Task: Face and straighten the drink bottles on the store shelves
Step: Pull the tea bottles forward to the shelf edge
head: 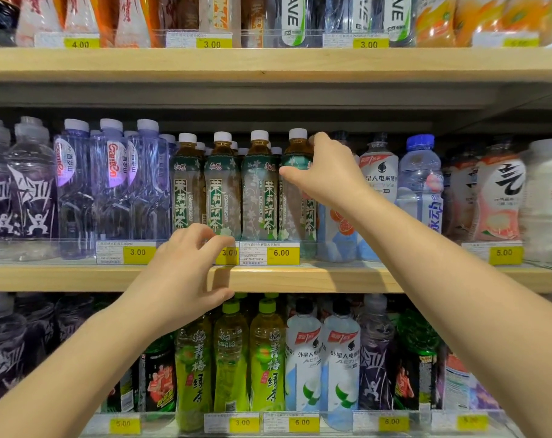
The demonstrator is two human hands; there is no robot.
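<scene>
Step in hand: facing the jasmine tea row on the middle shelf (300,276). Your right hand (328,172) grips the shoulder of the fourth jasmine tea bottle (295,197), thumb across the front of the label, fingers wrapped round the far side. That bottle stands rightmost in its row, touching the third jasmine tea bottle (259,191); its label characters sit partly behind your wrist, so orientation is hard to read. On the third bottle the printed column sits off to the right of centre, so it looks turned.

Your left hand (189,273) holds nothing: fingers loosely curled, tips resting at the shelf's front lip near a yellow price tag (281,252).

Next move, as judged: rotate the gripped bottle about its axis until the label faces out, keep the base flat, then attend to the third.

Materials: bottles are clear ribbed plastic, amber liquid, white screw caps, glossy green shrink sleeves. Likely slick under the fingers. The shelf is pale wood with a clear plastic rail. The water bottles (110,184) to the left are faceted, violet-tinted.
</scene>
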